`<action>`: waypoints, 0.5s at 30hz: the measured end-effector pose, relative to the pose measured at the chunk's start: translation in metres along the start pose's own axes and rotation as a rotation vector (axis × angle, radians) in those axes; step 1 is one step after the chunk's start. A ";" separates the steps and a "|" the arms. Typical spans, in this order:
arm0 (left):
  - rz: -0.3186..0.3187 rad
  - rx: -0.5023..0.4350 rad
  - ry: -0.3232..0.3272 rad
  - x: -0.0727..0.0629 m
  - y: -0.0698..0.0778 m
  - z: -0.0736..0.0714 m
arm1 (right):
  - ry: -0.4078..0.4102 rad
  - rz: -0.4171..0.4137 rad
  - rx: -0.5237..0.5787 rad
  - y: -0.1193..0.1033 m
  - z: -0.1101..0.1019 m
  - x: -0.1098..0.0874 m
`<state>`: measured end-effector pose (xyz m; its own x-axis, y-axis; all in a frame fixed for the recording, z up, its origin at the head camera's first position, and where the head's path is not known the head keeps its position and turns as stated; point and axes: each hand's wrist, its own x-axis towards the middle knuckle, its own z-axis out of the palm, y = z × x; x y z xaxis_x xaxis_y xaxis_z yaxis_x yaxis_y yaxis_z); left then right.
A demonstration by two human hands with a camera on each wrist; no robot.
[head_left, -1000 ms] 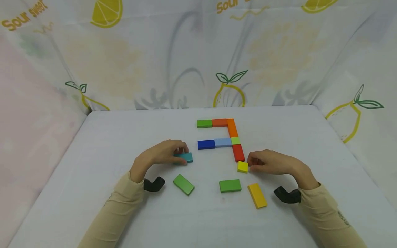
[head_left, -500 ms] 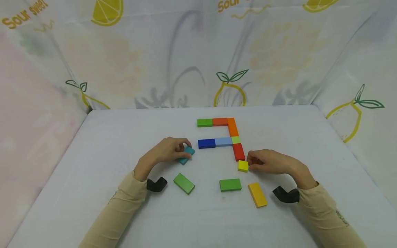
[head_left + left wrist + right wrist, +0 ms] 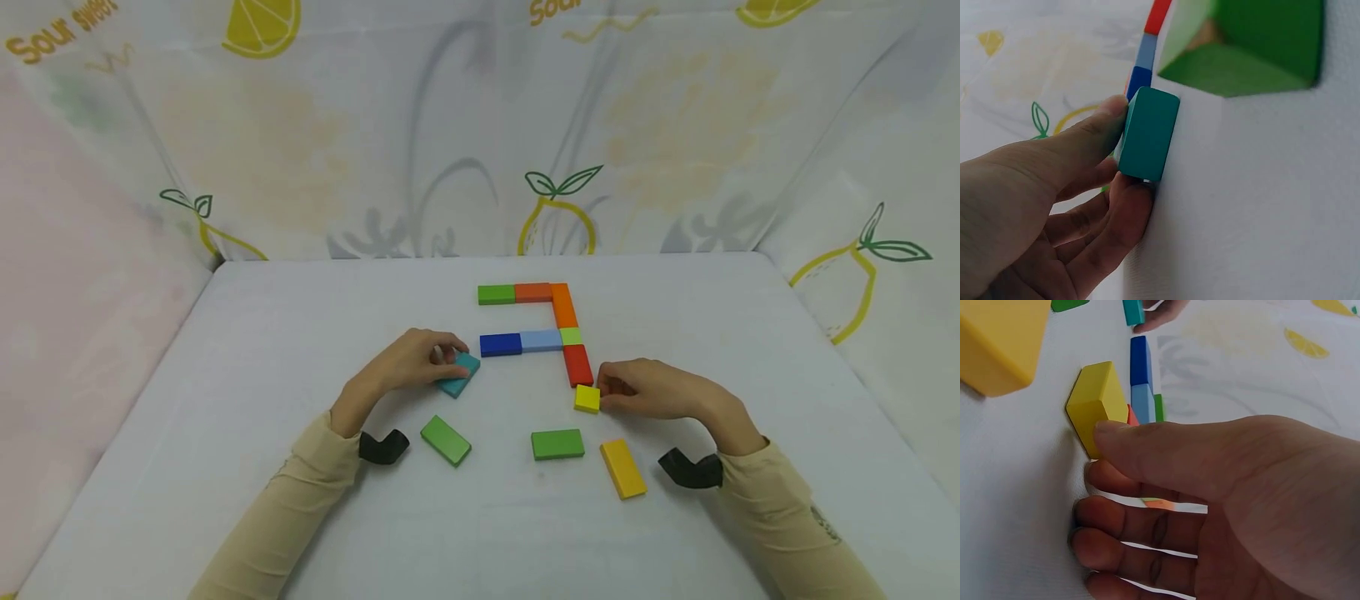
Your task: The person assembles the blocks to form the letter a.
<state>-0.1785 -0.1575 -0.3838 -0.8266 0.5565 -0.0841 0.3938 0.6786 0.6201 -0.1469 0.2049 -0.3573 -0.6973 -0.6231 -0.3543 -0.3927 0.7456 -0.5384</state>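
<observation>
My left hand (image 3: 405, 361) pinches a teal rectangular block (image 3: 458, 385) between thumb and fingers, just short of the dark blue block (image 3: 500, 344). In the left wrist view the thumb lies along one side of the teal block (image 3: 1149, 134) and fingers curl at its lower end. My right hand (image 3: 656, 389) rests at the right edge of a small yellow square block (image 3: 587, 399). In the right wrist view the thumb tip overlaps a corner of the yellow block (image 3: 1096, 394), and the other fingers lie loosely bent beside it, not wrapped round it. The yellow block sits below a red block (image 3: 577, 365).
Flat blocks form an angular figure: green (image 3: 497, 294), red-orange (image 3: 533, 292), orange (image 3: 565, 306), lime (image 3: 571, 336) and light blue (image 3: 541, 340). Nearer lie two loose green blocks, one tilted (image 3: 446, 440) and one level (image 3: 557, 444), plus a yellow-orange block (image 3: 622, 468). White cloth covers the table (image 3: 480, 533).
My left hand has moved right with the teal block, which has turned from level to diagonal and come nearer the dark blue block. The right hand stays beside the yellow block.
</observation>
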 end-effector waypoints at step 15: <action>-0.004 -0.023 0.054 0.001 0.006 0.008 | -0.002 0.012 0.010 -0.003 -0.001 -0.002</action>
<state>-0.1735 -0.1489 -0.3862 -0.8489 0.5266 -0.0452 0.3812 0.6692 0.6379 -0.1451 0.2038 -0.3540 -0.7005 -0.6150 -0.3620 -0.3787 0.7504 -0.5418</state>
